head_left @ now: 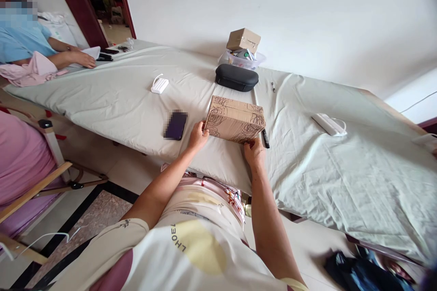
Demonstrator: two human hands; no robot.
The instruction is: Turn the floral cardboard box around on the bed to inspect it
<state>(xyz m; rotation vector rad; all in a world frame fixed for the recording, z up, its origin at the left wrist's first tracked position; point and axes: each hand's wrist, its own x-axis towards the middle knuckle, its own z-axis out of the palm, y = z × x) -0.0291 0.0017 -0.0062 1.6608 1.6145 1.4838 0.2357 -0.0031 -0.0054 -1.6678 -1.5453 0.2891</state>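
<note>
A brown cardboard box [235, 120] with black scribbled swirls on its faces sits on the cloth-covered table in front of me, slightly turned. My left hand [198, 135] grips its lower left corner, thumb at the edge. At the front right corner, my right hand [255, 151] holds the box with fingers curled against its bottom edge. Beside that corner lies a black marker [265, 138], partly behind the box and close to my right hand. A dark phone [176, 125] rests left of my left hand.
Behind the box are a black zip case [236, 77], a plastic basket [223, 58] with items and a small carton [243, 40]. White power banks lie left [160, 85] and right [328, 124]. A person [23, 36] in blue sits at the far left end.
</note>
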